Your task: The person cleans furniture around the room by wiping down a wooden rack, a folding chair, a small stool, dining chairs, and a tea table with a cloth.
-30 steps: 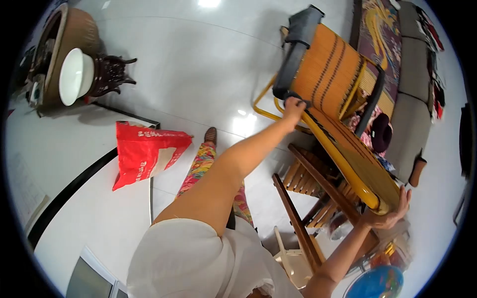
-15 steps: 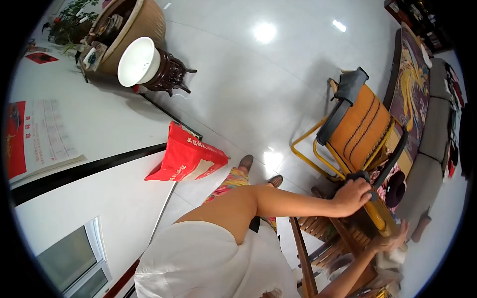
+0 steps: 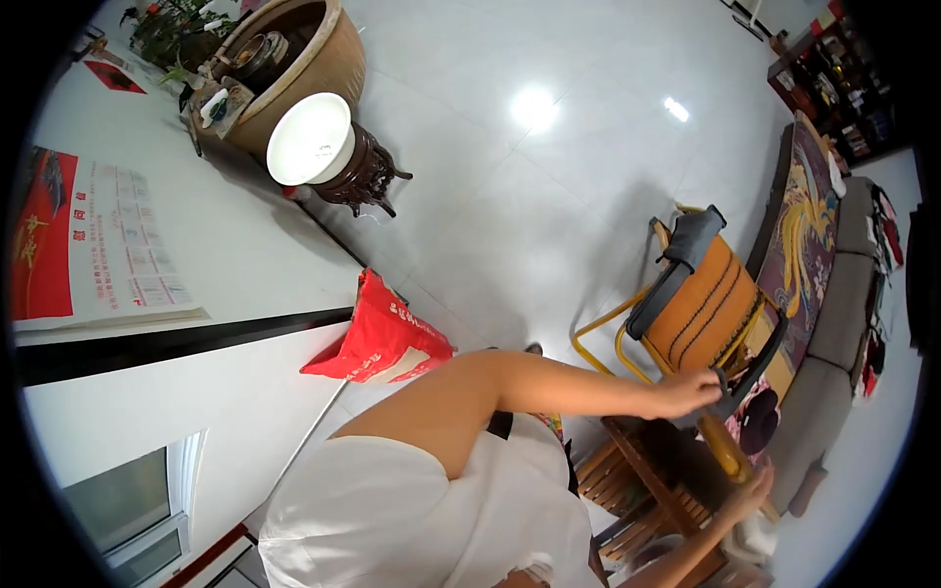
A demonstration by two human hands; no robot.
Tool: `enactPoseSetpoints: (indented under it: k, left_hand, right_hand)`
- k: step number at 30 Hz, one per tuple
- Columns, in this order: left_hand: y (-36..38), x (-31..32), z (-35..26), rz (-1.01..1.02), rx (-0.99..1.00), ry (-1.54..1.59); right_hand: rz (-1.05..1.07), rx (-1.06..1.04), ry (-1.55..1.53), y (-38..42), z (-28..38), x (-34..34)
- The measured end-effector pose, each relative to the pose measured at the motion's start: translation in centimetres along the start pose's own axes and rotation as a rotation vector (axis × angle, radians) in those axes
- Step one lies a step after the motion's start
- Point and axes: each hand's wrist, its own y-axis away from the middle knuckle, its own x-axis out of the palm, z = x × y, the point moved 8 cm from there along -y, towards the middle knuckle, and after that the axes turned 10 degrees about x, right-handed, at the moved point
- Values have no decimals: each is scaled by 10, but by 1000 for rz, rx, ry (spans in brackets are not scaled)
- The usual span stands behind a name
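The chair (image 3: 704, 306) is standing beside the sofa (image 3: 843, 309), its yellow tubular frame (image 3: 610, 314) carrying an orange panel with dark stitched lines. Black armrests (image 3: 657, 300) are flanking the panel; dark grey material (image 3: 696, 240) is hanging over the far corner. A small dark item (image 3: 723, 381), partly hidden by the left hand (image 3: 691, 392), is showing near the yellow rail (image 3: 720, 446).

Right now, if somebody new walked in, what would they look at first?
Probably the bright red bag, left of the middle, beside the white wall. Next might come the orange chair with a yellow frame on the right, with the person's left hand at its near end. The big white bowl on a dark stand at the upper left stands out too.
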Motion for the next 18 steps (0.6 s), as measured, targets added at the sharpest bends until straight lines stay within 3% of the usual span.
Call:
enactPoseSetpoints:
  k: [1, 2, 4, 6, 9, 10, 12, 13, 16, 18]
  left_hand:
    - [3, -31, -8, -31, -76, 70]
    - [1, -57, -12, -62, -155, 141]
    - [-14, -118, 14, -255, -12, 8]
    - [-10, -172, -6, -406, -12, -125]
    - [-6, -230, -26, -678, 70, 2]
    - [-11, -243, -11, -589, 16, 184]
    - [-3, -265, -47, -561, 88, 109]
    - [2, -275, -52, -551, 50, 98]
    - [27, -318, -65, -574, 8, 177]
    - [52, -354, -66, -607, -82, 234]
  right_hand:
    - [-167, -11, 79, 16, 44, -9]
    - [-195, -156, 48, 31, 98, -6]
    - [-245, -432, -11, 59, 191, 2]
    - [7, -400, -442, 53, 229, 62]
    - [434, -213, -726, 39, 313, 183]
    - [591, -256, -803, 35, 335, 226]
    - [1022, 27, -1021, 45, 377, 300]
    - [1162, 167, -1066, 59, 407, 305]
    - [1178, 296, -1058, 58, 438, 357]
    - [1237, 217, -1037, 52, 453, 385]
